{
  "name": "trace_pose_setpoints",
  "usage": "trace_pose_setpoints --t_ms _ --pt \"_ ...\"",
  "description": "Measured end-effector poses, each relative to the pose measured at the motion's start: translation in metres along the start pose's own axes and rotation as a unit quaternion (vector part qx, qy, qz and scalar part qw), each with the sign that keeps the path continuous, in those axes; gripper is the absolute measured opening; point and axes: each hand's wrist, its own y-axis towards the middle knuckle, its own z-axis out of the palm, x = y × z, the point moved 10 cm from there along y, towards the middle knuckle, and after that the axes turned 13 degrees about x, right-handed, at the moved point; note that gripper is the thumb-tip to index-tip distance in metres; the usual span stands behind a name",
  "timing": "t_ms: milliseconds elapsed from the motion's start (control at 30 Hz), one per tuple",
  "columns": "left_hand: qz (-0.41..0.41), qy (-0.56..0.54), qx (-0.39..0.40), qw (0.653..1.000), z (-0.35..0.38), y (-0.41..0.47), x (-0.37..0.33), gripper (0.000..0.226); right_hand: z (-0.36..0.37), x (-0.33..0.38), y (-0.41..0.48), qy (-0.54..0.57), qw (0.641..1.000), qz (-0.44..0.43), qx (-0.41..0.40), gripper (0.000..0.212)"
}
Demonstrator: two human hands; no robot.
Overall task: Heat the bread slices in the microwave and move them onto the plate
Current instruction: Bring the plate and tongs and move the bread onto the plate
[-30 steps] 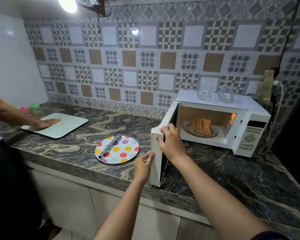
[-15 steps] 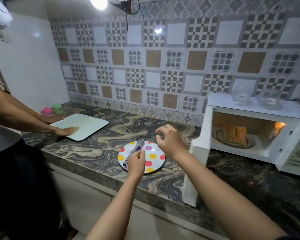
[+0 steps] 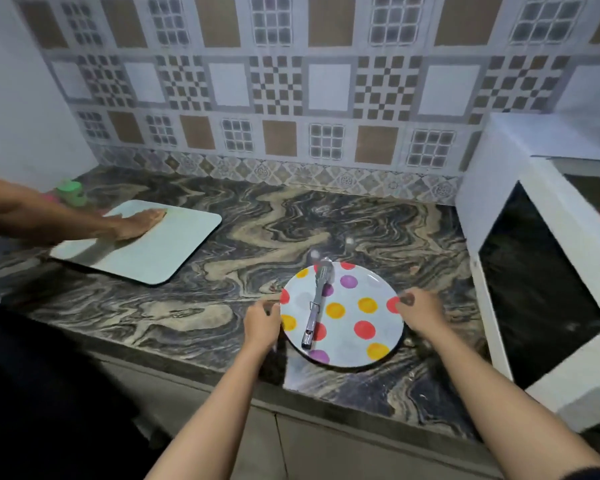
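I hold the dotted plate point(image 3: 352, 315) on the counter point(image 3: 201, 306) with both hands: left hand point(image 3: 262, 322) gripping the rim at 9 o'clock, right hand point(image 3: 421, 315) at 3 o'clock, each grip closed on the edge. Tongs point(image 3: 317, 303) lie loose on the plate, so I lift it level. The microwave door point(image 3: 534, 285) stands open at 3 o'clock; the bread is out of view.

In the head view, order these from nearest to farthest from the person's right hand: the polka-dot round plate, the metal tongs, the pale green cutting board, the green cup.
From the right hand:
1. Polka-dot round plate, its right rim at the fingers.
2. Metal tongs, lying on the plate's left half.
3. Pale green cutting board, far left on the counter.
4. Green cup, behind the board at the wall.
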Motion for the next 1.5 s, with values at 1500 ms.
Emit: trace_pose_setpoints --t_ms 1500 --pt "0.093 -0.241 0.032 0.966 0.01 -0.051 -0.017 0.037 0.033 -0.035 -0.064 0.408 0.909 -0.038 -0.074 0.036"
